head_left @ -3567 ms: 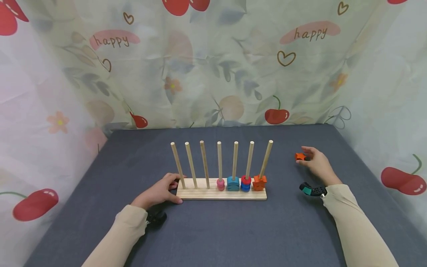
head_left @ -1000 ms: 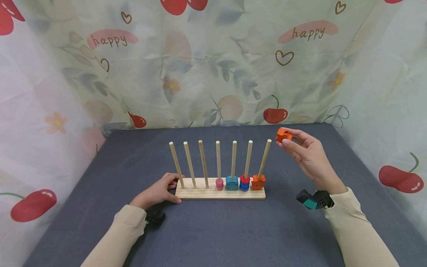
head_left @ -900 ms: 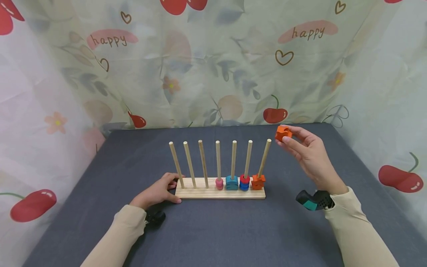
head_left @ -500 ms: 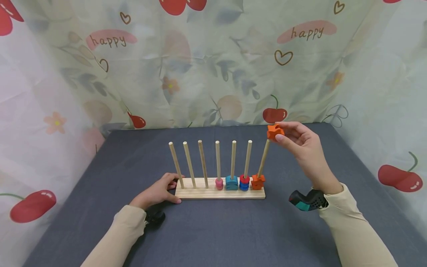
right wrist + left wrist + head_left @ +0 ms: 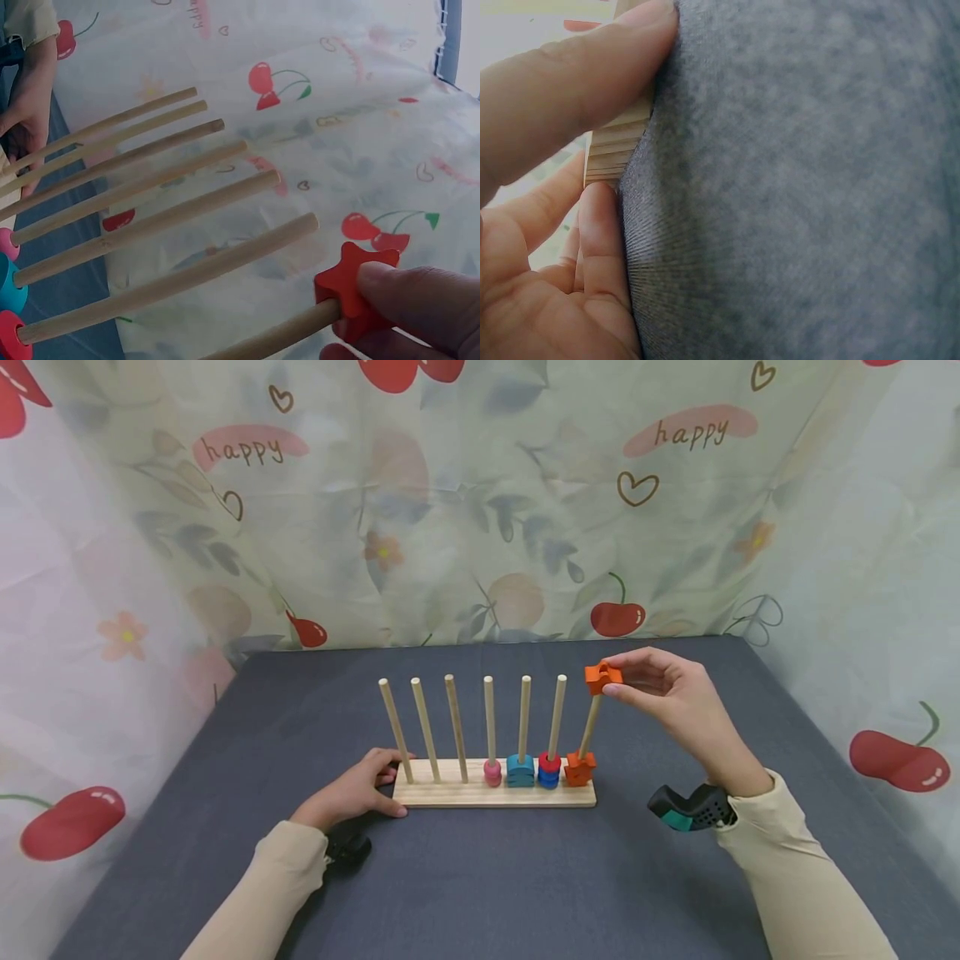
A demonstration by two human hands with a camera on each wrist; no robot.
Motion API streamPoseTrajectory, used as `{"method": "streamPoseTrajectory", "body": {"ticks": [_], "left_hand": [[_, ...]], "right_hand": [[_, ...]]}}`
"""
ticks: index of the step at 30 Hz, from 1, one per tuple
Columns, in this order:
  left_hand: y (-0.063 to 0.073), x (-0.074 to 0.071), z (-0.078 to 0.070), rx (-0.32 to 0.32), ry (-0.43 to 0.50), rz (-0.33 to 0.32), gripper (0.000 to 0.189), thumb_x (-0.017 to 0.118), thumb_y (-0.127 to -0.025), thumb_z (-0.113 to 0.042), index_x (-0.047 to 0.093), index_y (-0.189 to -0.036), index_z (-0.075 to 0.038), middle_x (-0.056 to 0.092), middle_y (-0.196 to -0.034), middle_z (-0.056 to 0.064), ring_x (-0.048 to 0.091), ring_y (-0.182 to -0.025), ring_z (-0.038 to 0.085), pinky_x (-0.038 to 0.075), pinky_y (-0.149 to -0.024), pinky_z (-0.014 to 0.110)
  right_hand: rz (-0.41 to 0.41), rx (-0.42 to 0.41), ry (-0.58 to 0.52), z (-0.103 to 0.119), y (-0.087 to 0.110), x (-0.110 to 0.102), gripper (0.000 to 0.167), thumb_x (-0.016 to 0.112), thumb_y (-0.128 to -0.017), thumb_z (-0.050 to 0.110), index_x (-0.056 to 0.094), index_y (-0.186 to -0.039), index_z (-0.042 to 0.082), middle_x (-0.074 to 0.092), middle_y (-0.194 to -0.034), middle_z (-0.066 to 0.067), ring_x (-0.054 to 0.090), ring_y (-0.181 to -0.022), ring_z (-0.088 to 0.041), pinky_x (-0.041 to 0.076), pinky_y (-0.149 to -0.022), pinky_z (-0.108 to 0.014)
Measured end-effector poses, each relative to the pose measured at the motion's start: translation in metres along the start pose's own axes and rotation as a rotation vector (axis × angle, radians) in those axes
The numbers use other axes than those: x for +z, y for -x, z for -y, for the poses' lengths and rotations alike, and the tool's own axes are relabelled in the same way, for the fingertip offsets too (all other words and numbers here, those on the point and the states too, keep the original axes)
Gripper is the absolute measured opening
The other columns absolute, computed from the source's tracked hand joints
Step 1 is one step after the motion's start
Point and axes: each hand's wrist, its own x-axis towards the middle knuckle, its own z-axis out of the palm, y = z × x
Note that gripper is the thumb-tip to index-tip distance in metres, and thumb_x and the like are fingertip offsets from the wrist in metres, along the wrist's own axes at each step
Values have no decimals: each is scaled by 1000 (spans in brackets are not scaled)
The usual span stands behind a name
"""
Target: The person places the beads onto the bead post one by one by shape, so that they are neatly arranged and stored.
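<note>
An orange star-shaped block (image 5: pixel 602 678) sits on the top of the far-right wooden peg (image 5: pixel 589 727), pinched between the thumb and fingers of my right hand (image 5: pixel 675 697). In the right wrist view the peg's end enters the star block (image 5: pixel 352 289). My left hand (image 5: pixel 360 792) grips the left end of the wooden peg board (image 5: pixel 465 795), thumb at the front and fingers behind. The left wrist view shows the thumb (image 5: pixel 577 82) against the board's end (image 5: pixel 615 146). Lower on the far-right peg are orange star blocks (image 5: pixel 580 769).
Other pegs bear a pink bead stack (image 5: pixel 492 773), blue blocks (image 5: pixel 521 771) and red and blue rings (image 5: pixel 549 771). Three left pegs are bare. The board stands on a dark grey cloth (image 5: pixel 480 877), with a patterned curtain (image 5: pixel 450 527) behind and at the sides.
My right hand picked up the orange star block from the table at right, raised it and carried it left, then lowered it onto the far-right peg's tip. The left hand stays on the board.
</note>
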Motion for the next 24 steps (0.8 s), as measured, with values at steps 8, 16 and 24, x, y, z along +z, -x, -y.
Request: {"method": "streamPoseTrajectory", "body": {"ticks": [8, 16, 24], "left_hand": [[0, 0, 1, -2, -12, 0, 79, 88, -69, -15, 50, -138, -9, 40, -124, 15, 42, -114, 29, 36, -103, 50], [0, 0, 2, 7, -5, 1, 79, 88, -69, -14, 49, -138, -9, 40, -124, 16, 43, -113, 29, 36, -102, 50], [-1, 0, 2, -6, 7, 4, 79, 88, -69, -14, 48, -138, -8, 39, -128, 16, 43, -119, 31, 35, -105, 52]], "right_hand": [[107, 79, 197, -7, -3, 0, 39, 75, -84, 33, 66, -115, 10, 69, -112, -8, 68, -99, -18, 54, -83, -28], [177, 94, 292, -20, -4, 8, 31, 79, -82, 22, 67, -107, 7, 71, -104, -10, 68, -96, -25, 55, -83, -41], [236, 113, 312, -40, -1, 20, 29, 80, -81, 22, 67, -102, 7, 71, -99, -7, 68, -94, -23, 55, -81, -40]]}}
